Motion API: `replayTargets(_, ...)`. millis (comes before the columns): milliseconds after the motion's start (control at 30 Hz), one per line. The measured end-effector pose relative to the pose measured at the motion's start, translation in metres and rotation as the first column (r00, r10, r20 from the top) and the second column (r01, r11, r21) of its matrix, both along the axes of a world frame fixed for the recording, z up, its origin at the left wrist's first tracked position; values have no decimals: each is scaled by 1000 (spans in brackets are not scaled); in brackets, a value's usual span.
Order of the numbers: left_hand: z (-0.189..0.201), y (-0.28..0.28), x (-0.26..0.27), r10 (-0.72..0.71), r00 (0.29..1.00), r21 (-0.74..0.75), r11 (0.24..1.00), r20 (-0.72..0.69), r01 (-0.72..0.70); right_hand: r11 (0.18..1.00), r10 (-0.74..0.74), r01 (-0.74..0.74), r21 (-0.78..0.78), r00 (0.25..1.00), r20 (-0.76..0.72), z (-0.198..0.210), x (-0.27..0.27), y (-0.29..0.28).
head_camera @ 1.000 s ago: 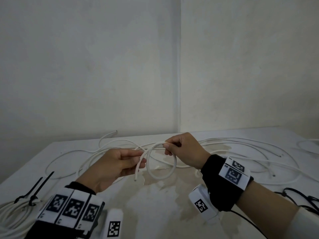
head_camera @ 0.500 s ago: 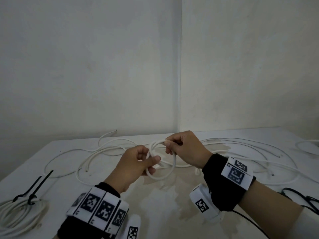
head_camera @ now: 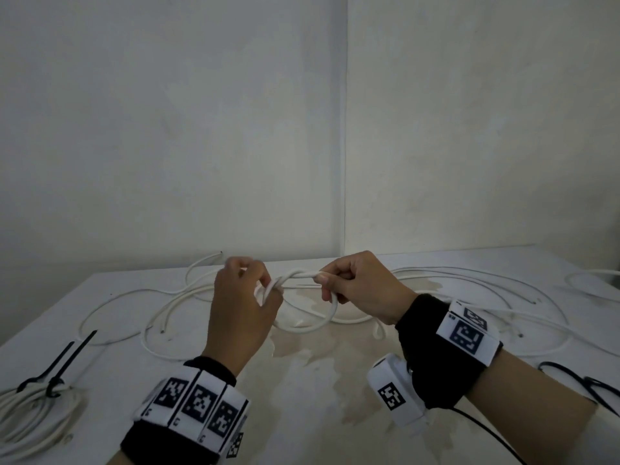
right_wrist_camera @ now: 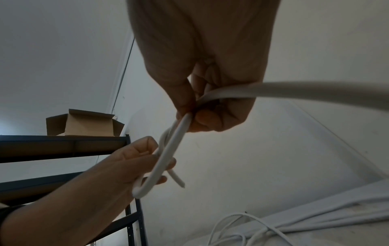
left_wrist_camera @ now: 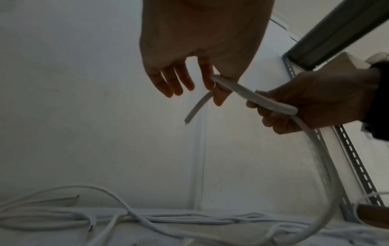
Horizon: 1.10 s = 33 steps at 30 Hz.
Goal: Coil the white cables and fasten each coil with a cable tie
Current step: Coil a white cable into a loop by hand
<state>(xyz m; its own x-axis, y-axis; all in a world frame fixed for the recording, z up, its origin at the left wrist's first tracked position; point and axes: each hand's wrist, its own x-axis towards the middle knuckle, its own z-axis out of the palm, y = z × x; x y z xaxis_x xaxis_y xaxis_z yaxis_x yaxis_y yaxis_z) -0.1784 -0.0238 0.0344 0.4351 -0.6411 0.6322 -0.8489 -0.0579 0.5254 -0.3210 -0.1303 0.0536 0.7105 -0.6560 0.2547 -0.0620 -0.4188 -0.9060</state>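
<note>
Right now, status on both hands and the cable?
Left hand pinches white cable near its end. Right hand grips the loop. Loose cables behind; nothing blocking.

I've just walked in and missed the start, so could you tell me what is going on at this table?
A person is coiling a white cable above the table. The right hand grips the top of a first loop, while the left hand pinches the cable near its free end. More loose cables lie behind. At the left sits a finished coil, already fastened with a black cable tie.
</note>
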Motion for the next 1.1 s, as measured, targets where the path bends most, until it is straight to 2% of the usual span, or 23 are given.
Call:
replayTargets(100, 1, 0, 0, -207, 958, -11, 978, -200, 209, 999, 17, -17, 36, 1000, 14, 0, -3, 0)
replayTargets(200, 1, 1, -3, -263, 895, 43, 954, -360, 297, 999, 22, -23, 42, 1000, 9, -3, -5, 2)
replayTargets(367, 2, 2, -2, -261, 913, 166, 931, -314, 324, 999, 21, -21, 25, 1000, 0, -2, -9, -2)
replayTargets(500, 3, 3, -4, -264, 895, 218, 909, -361, 356, 999, 3, -3, -38, 1000, -12, -1, -9, -3)
replayTargets(567, 4, 5, 0, -273, 851, 227, 886, -449, 404, 999, -3, 3, -48, 1000, -14, -2, -10, -3)
replayTargets(633, 8, 8, 3, -308, 785, 247, 832, -538, 496, 998, -7, 7, -57, 1000, -11, -4, -11, -4)
replayTargets(733, 15, 13, 6, -347, 730, 265, 770, -589, 580, 998, -6, 6, -58, 1000, 2, -4, -11, -5)
replayTargets(800, 16, 13, 5, -357, 730, 262, 768, -583, 585, 998, -10, 11, -58, 1000, 10, -3, -11, -6)
replayTargets(900, 12, 11, -3, -329, 743, 198, 830, -582, 522, 998, -37, 39, -49, 999, 29, -2, -9, -6)
replayTargets(967, 10, 8, -9, -322, 667, 78, 865, -671, 496, 998, -60, 61, -34, 997, 51, -2, -6, -6)
replayTargets(1067, 10, 4, -13, -348, 477, -77, 864, -807, 498, 998, -69, 70, -3, 995, 70, -3, -4, -7)
replayTargets(1100, 10, 3, -13, -349, 439, -101, 863, -828, 496, 998, -66, 65, 17, 995, 77, -4, -4, -7)
